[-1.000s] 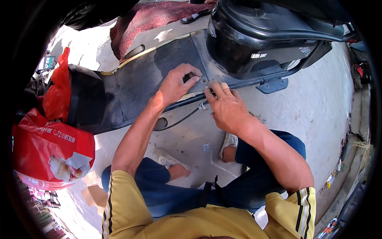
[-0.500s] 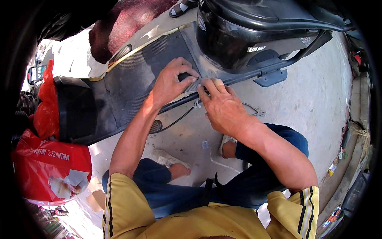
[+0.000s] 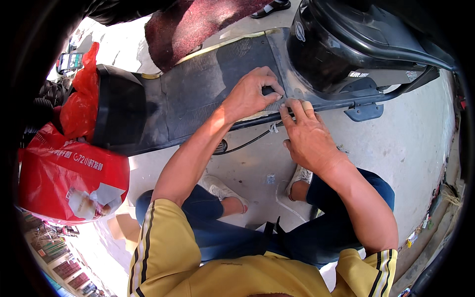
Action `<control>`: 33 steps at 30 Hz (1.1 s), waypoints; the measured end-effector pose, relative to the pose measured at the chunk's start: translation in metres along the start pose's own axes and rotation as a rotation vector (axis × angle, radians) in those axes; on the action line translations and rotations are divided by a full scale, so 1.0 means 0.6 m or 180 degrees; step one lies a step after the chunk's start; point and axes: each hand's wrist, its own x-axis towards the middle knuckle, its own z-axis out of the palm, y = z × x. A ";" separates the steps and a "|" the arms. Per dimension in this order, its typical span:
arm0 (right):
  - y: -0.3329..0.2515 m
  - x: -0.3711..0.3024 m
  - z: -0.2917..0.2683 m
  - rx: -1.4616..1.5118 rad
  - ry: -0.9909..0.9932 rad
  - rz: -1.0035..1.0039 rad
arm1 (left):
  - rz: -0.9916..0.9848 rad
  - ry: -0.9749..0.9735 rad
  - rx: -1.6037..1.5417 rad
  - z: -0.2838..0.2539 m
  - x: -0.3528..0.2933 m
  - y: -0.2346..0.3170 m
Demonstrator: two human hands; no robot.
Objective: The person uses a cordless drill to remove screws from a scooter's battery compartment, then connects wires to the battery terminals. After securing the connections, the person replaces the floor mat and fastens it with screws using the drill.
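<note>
One footboard [image 3: 198,89], running eight to two o'clock, lies beneath the left hand [image 3: 252,92], ten o'clock from the right hand [image 3: 312,141]; whether either pinches something, I cannot tell.

l hand [image 3: 255,92] a bit nearer r hand [image 3: 310,138] vs 1s ago; scooter [image 3: 321,54] further r in view.

At nine o'clock, white characters and numerals [image 3: 88,162] run across the red bag [image 3: 74,178]. At two o'clock, pale lettering [image 3: 358,74] marks the black scooter [image 3: 321,57]; the oval badge [image 3: 300,31] at one o'clock is too small to read.
</note>
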 end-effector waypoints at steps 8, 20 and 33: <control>0.001 0.006 0.010 -0.0225 -0.0111 -0.0004 | -0.0044 0.0020 0.0014 0.003 -0.001 -0.005; 0.007 -0.001 0.019 -0.0208 0.0265 -0.0122 | 0.0219 0.0181 0.0095 0.006 -0.010 -0.004; 0.003 0.001 0.022 -0.0167 0.0127 -0.0068 | 0.0752 0.0426 0.0256 0.020 -0.023 -0.016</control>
